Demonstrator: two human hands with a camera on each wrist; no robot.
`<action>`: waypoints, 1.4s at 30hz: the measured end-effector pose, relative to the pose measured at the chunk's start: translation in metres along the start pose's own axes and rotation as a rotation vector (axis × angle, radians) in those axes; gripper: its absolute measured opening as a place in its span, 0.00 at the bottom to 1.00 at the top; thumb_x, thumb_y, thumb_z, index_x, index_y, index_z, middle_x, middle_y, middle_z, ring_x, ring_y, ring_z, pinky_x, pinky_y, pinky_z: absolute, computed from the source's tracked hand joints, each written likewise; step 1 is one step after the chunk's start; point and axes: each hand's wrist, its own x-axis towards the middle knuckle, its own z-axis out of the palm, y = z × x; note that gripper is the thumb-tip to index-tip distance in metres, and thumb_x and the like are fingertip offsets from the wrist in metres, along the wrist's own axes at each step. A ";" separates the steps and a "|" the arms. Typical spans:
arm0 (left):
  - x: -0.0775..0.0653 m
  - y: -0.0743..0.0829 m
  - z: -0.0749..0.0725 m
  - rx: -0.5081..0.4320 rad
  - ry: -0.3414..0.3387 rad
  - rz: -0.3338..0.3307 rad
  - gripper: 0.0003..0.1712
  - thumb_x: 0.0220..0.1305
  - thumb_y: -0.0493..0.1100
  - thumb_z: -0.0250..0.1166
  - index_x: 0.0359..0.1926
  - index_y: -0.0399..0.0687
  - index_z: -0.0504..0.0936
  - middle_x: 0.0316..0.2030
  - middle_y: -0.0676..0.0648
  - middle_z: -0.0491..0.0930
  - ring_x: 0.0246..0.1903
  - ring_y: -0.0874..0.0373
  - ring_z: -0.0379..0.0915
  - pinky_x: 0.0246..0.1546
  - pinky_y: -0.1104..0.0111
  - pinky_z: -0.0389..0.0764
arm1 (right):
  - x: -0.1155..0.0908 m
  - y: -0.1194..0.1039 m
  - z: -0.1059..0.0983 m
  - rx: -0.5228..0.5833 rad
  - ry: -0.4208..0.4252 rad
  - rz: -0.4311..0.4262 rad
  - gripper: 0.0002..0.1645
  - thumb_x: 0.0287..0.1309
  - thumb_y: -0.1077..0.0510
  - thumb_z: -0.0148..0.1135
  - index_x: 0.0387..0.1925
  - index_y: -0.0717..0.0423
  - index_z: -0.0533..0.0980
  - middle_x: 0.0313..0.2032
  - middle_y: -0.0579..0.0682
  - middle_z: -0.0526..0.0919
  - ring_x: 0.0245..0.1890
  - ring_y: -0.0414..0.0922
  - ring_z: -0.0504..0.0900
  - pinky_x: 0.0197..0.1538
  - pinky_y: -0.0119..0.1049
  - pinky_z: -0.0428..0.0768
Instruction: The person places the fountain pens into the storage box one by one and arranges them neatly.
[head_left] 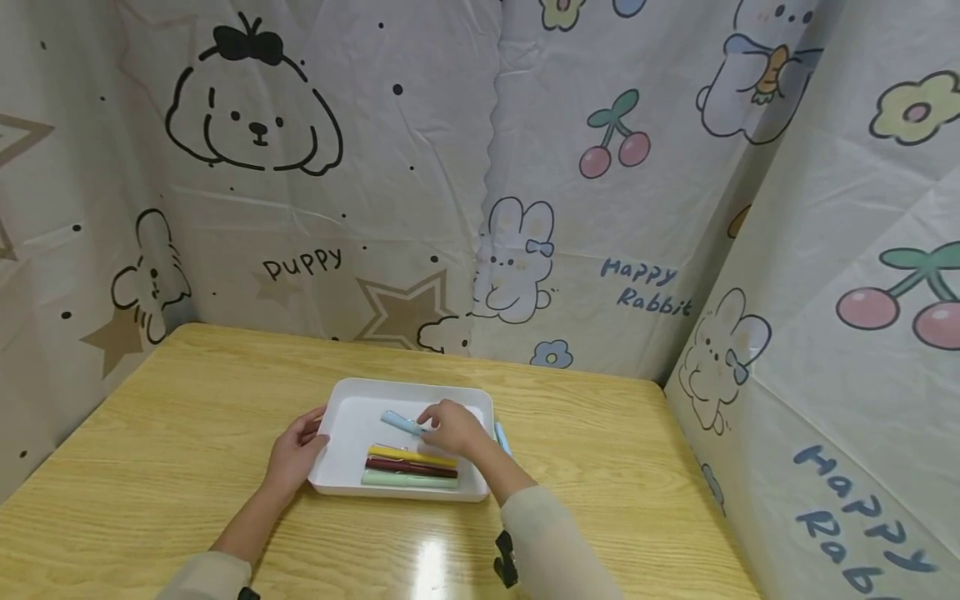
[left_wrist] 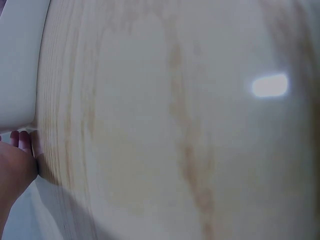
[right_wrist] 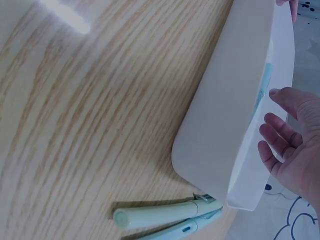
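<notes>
A white tray (head_left: 345,433) lies on the wooden table. My left hand (head_left: 296,454) grips its left rim, thumb on the edge; in the left wrist view only part of this hand (left_wrist: 17,162) shows beside the tray (left_wrist: 20,65). Over the tray's right half is my right hand (head_left: 453,429), fingertips by the right end of a light blue pen (head_left: 401,422). The right wrist view shows its fingers (right_wrist: 272,142) loosely bent and spread apart, near the blue pen. Below lie a yellow pen (head_left: 412,455), a dark red pen (head_left: 408,467) and a pale green pen (head_left: 408,480).
Outside the tray's right side, a pale green pen (right_wrist: 160,214) and a light blue pen (right_wrist: 182,228) lie together on the table (head_left: 600,467). Printed curtains (head_left: 420,192) hang behind the table and along both sides.
</notes>
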 end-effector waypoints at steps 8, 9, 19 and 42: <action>-0.003 0.003 -0.001 0.008 -0.001 -0.002 0.29 0.66 0.37 0.50 0.68 0.44 0.61 0.61 0.34 0.67 0.58 0.47 0.64 0.44 0.79 0.66 | -0.007 0.006 -0.018 0.003 0.053 -0.074 0.14 0.54 0.57 0.64 0.43 0.54 0.82 0.37 0.52 0.82 0.37 0.45 0.77 0.39 0.34 0.74; -0.003 0.004 -0.001 0.008 -0.002 -0.003 0.29 0.67 0.37 0.50 0.68 0.45 0.61 0.61 0.34 0.67 0.58 0.47 0.64 0.44 0.79 0.66 | -0.008 0.007 -0.020 0.006 0.058 -0.079 0.14 0.55 0.57 0.63 0.44 0.55 0.81 0.38 0.52 0.82 0.38 0.45 0.78 0.39 0.34 0.74; -0.003 0.003 0.000 0.011 -0.005 0.001 0.28 0.67 0.37 0.50 0.68 0.44 0.61 0.61 0.34 0.67 0.58 0.46 0.64 0.46 0.75 0.68 | -0.017 0.024 -0.037 0.077 0.095 -0.027 0.14 0.55 0.58 0.63 0.44 0.58 0.81 0.38 0.53 0.81 0.39 0.46 0.77 0.39 0.38 0.75; 0.000 -0.001 0.002 0.026 0.000 0.006 0.29 0.66 0.38 0.51 0.68 0.44 0.62 0.61 0.35 0.68 0.58 0.46 0.65 0.47 0.73 0.69 | -0.043 0.066 -0.058 0.185 0.196 0.111 0.15 0.56 0.57 0.62 0.44 0.59 0.80 0.37 0.54 0.80 0.37 0.46 0.75 0.33 0.34 0.73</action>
